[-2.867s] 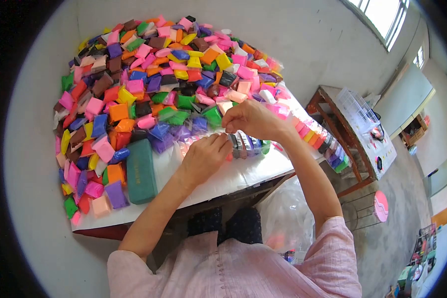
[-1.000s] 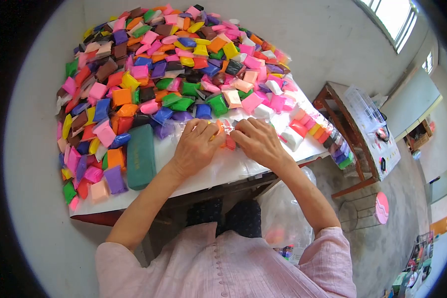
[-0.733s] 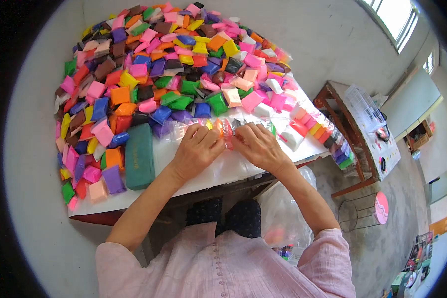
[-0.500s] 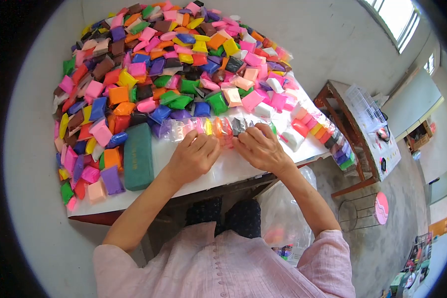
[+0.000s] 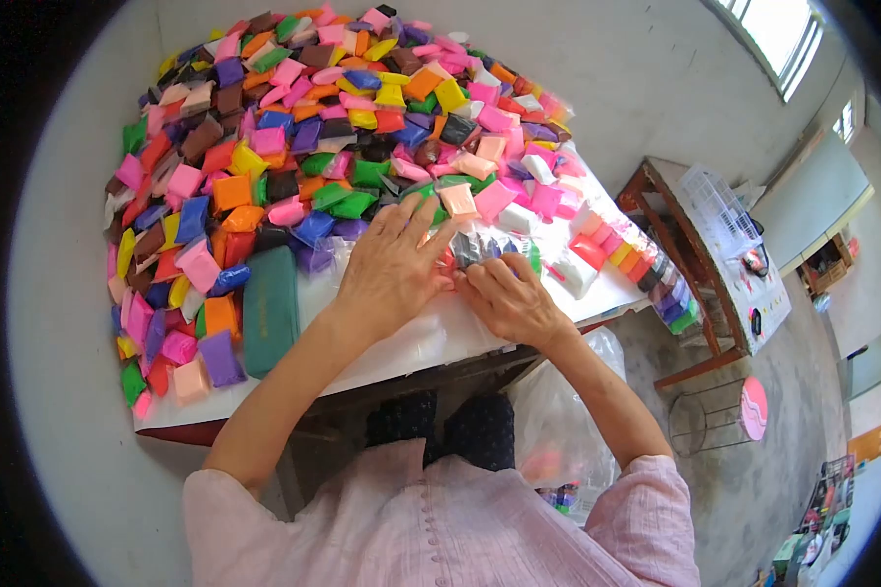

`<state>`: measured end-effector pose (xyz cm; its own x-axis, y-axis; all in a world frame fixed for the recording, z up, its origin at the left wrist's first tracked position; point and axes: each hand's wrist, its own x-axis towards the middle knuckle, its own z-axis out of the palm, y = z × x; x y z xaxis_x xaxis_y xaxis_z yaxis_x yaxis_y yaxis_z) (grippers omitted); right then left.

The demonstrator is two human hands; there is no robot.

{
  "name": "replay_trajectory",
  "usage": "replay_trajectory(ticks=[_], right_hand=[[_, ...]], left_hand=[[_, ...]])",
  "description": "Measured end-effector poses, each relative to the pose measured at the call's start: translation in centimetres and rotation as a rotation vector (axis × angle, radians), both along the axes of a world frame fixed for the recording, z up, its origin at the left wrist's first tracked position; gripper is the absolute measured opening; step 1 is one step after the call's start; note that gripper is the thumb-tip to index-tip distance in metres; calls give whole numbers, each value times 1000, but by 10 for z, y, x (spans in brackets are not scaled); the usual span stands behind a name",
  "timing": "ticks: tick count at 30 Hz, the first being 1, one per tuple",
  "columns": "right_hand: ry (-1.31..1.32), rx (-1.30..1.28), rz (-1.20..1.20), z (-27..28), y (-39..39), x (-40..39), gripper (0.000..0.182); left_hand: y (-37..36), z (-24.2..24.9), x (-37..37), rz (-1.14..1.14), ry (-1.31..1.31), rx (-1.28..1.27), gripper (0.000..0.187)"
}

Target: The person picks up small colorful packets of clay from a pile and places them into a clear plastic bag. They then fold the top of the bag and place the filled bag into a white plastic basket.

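Note:
A clear plastic sleeve (image 5: 472, 247) with a row of coloured packets lies on the white tabletop, black and green ones showing at its right end. My left hand (image 5: 394, 262) lies over the sleeve's left part with its fingers spread, hiding the packets there. Its fingertips reach the near edge of the heap of small coloured packets (image 5: 352, 201). Beside it, my right hand (image 5: 507, 298) has its fingers curled against the sleeve's near edge, below the black packets. A green box (image 5: 271, 311) is to the left of both hands.
Filled sleeves (image 5: 636, 256) of coloured packets lie at the table's right end, near a white-and-red packet (image 5: 579, 266). A wooden side table (image 5: 719, 264) holds a white wire basket (image 5: 722, 210). A stool with a pink top (image 5: 752, 409) and a large clear bag (image 5: 563, 416) are below.
My left hand has opened from a closed grip and moved up over the sleeve, fingers spread. My right hand has stayed near the same spot, still curled.

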<state>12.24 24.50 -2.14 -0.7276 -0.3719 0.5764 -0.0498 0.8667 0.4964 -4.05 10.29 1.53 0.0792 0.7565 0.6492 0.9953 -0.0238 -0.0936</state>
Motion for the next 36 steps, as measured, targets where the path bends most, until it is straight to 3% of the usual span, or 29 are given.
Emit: replay_trajectory(ticks=[4,19,36], right_hand=[[-13,-9,-13,0,0,2,31],[-46,31,-113,-2,-8,14,28],[-47,-94,-120,-9,-7,12,33]], left_hand=[[8,-27,-14,51,-72,-204,71],[8,-35,-15,30,-119,-168,77],[14,-34,-18,62,-120,-230,62]])
